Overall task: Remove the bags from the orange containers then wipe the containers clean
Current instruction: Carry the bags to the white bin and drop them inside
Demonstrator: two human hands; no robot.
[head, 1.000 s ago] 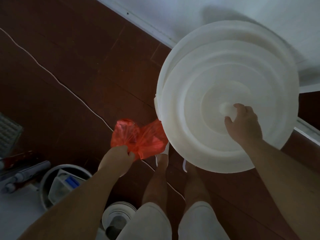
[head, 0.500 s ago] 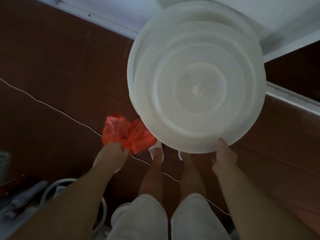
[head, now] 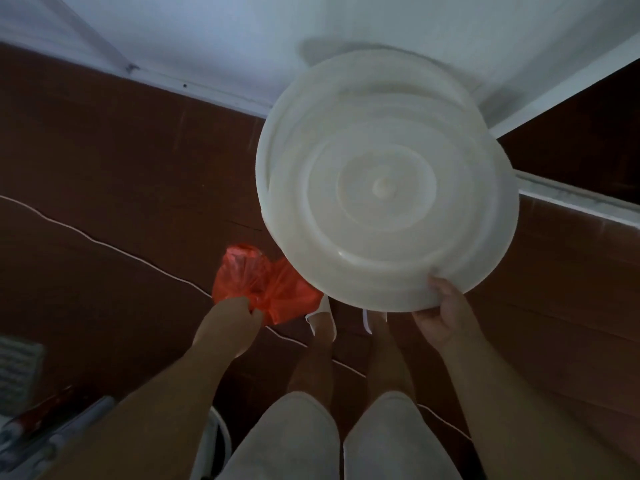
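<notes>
1. Floor (head: 114,188): dark red-brown boards, fills most of the view. White wall (head: 207,32) runs along the top; white skirting (head: 575,202) at R.
2. White lid (head: 384,216): big round plastic disc w/ concentric ridges and a small knob at its centre. Held up off the floor and tilted, upper R of centre, covering part of the wall/floor corner. Motion-blurred, so can't tell what sits under it.
3. Legs (head: 346,427): person stands looking down, pale shorts, feet in white slippers just below the lid's near edge.
4. Forearms: both bare, coming in from the bottom corners.
5. Orange bag (head: 263,285): crumpled thin plastic, scrunched in a wad, left of the lid's lower edge and partly tucked behind it in view, above the floor. No orange container in view.
6. Right hand (head: 446,310): grasps the lid's near rim, thumb on the top face, fingers curled under the edge.
7. Left hand (head: 232,323): clenched round the bag's bunched lower end, back of hand to the camera, fingertips hidden.
8. White cord (head: 104,242): thin line across the floor from L edge, passing behind the bag and legs.
9. Bottom L corner: clutter, a pale round rim (head: 221,441) and some tubes, too dim and blurred to ID.
</notes>
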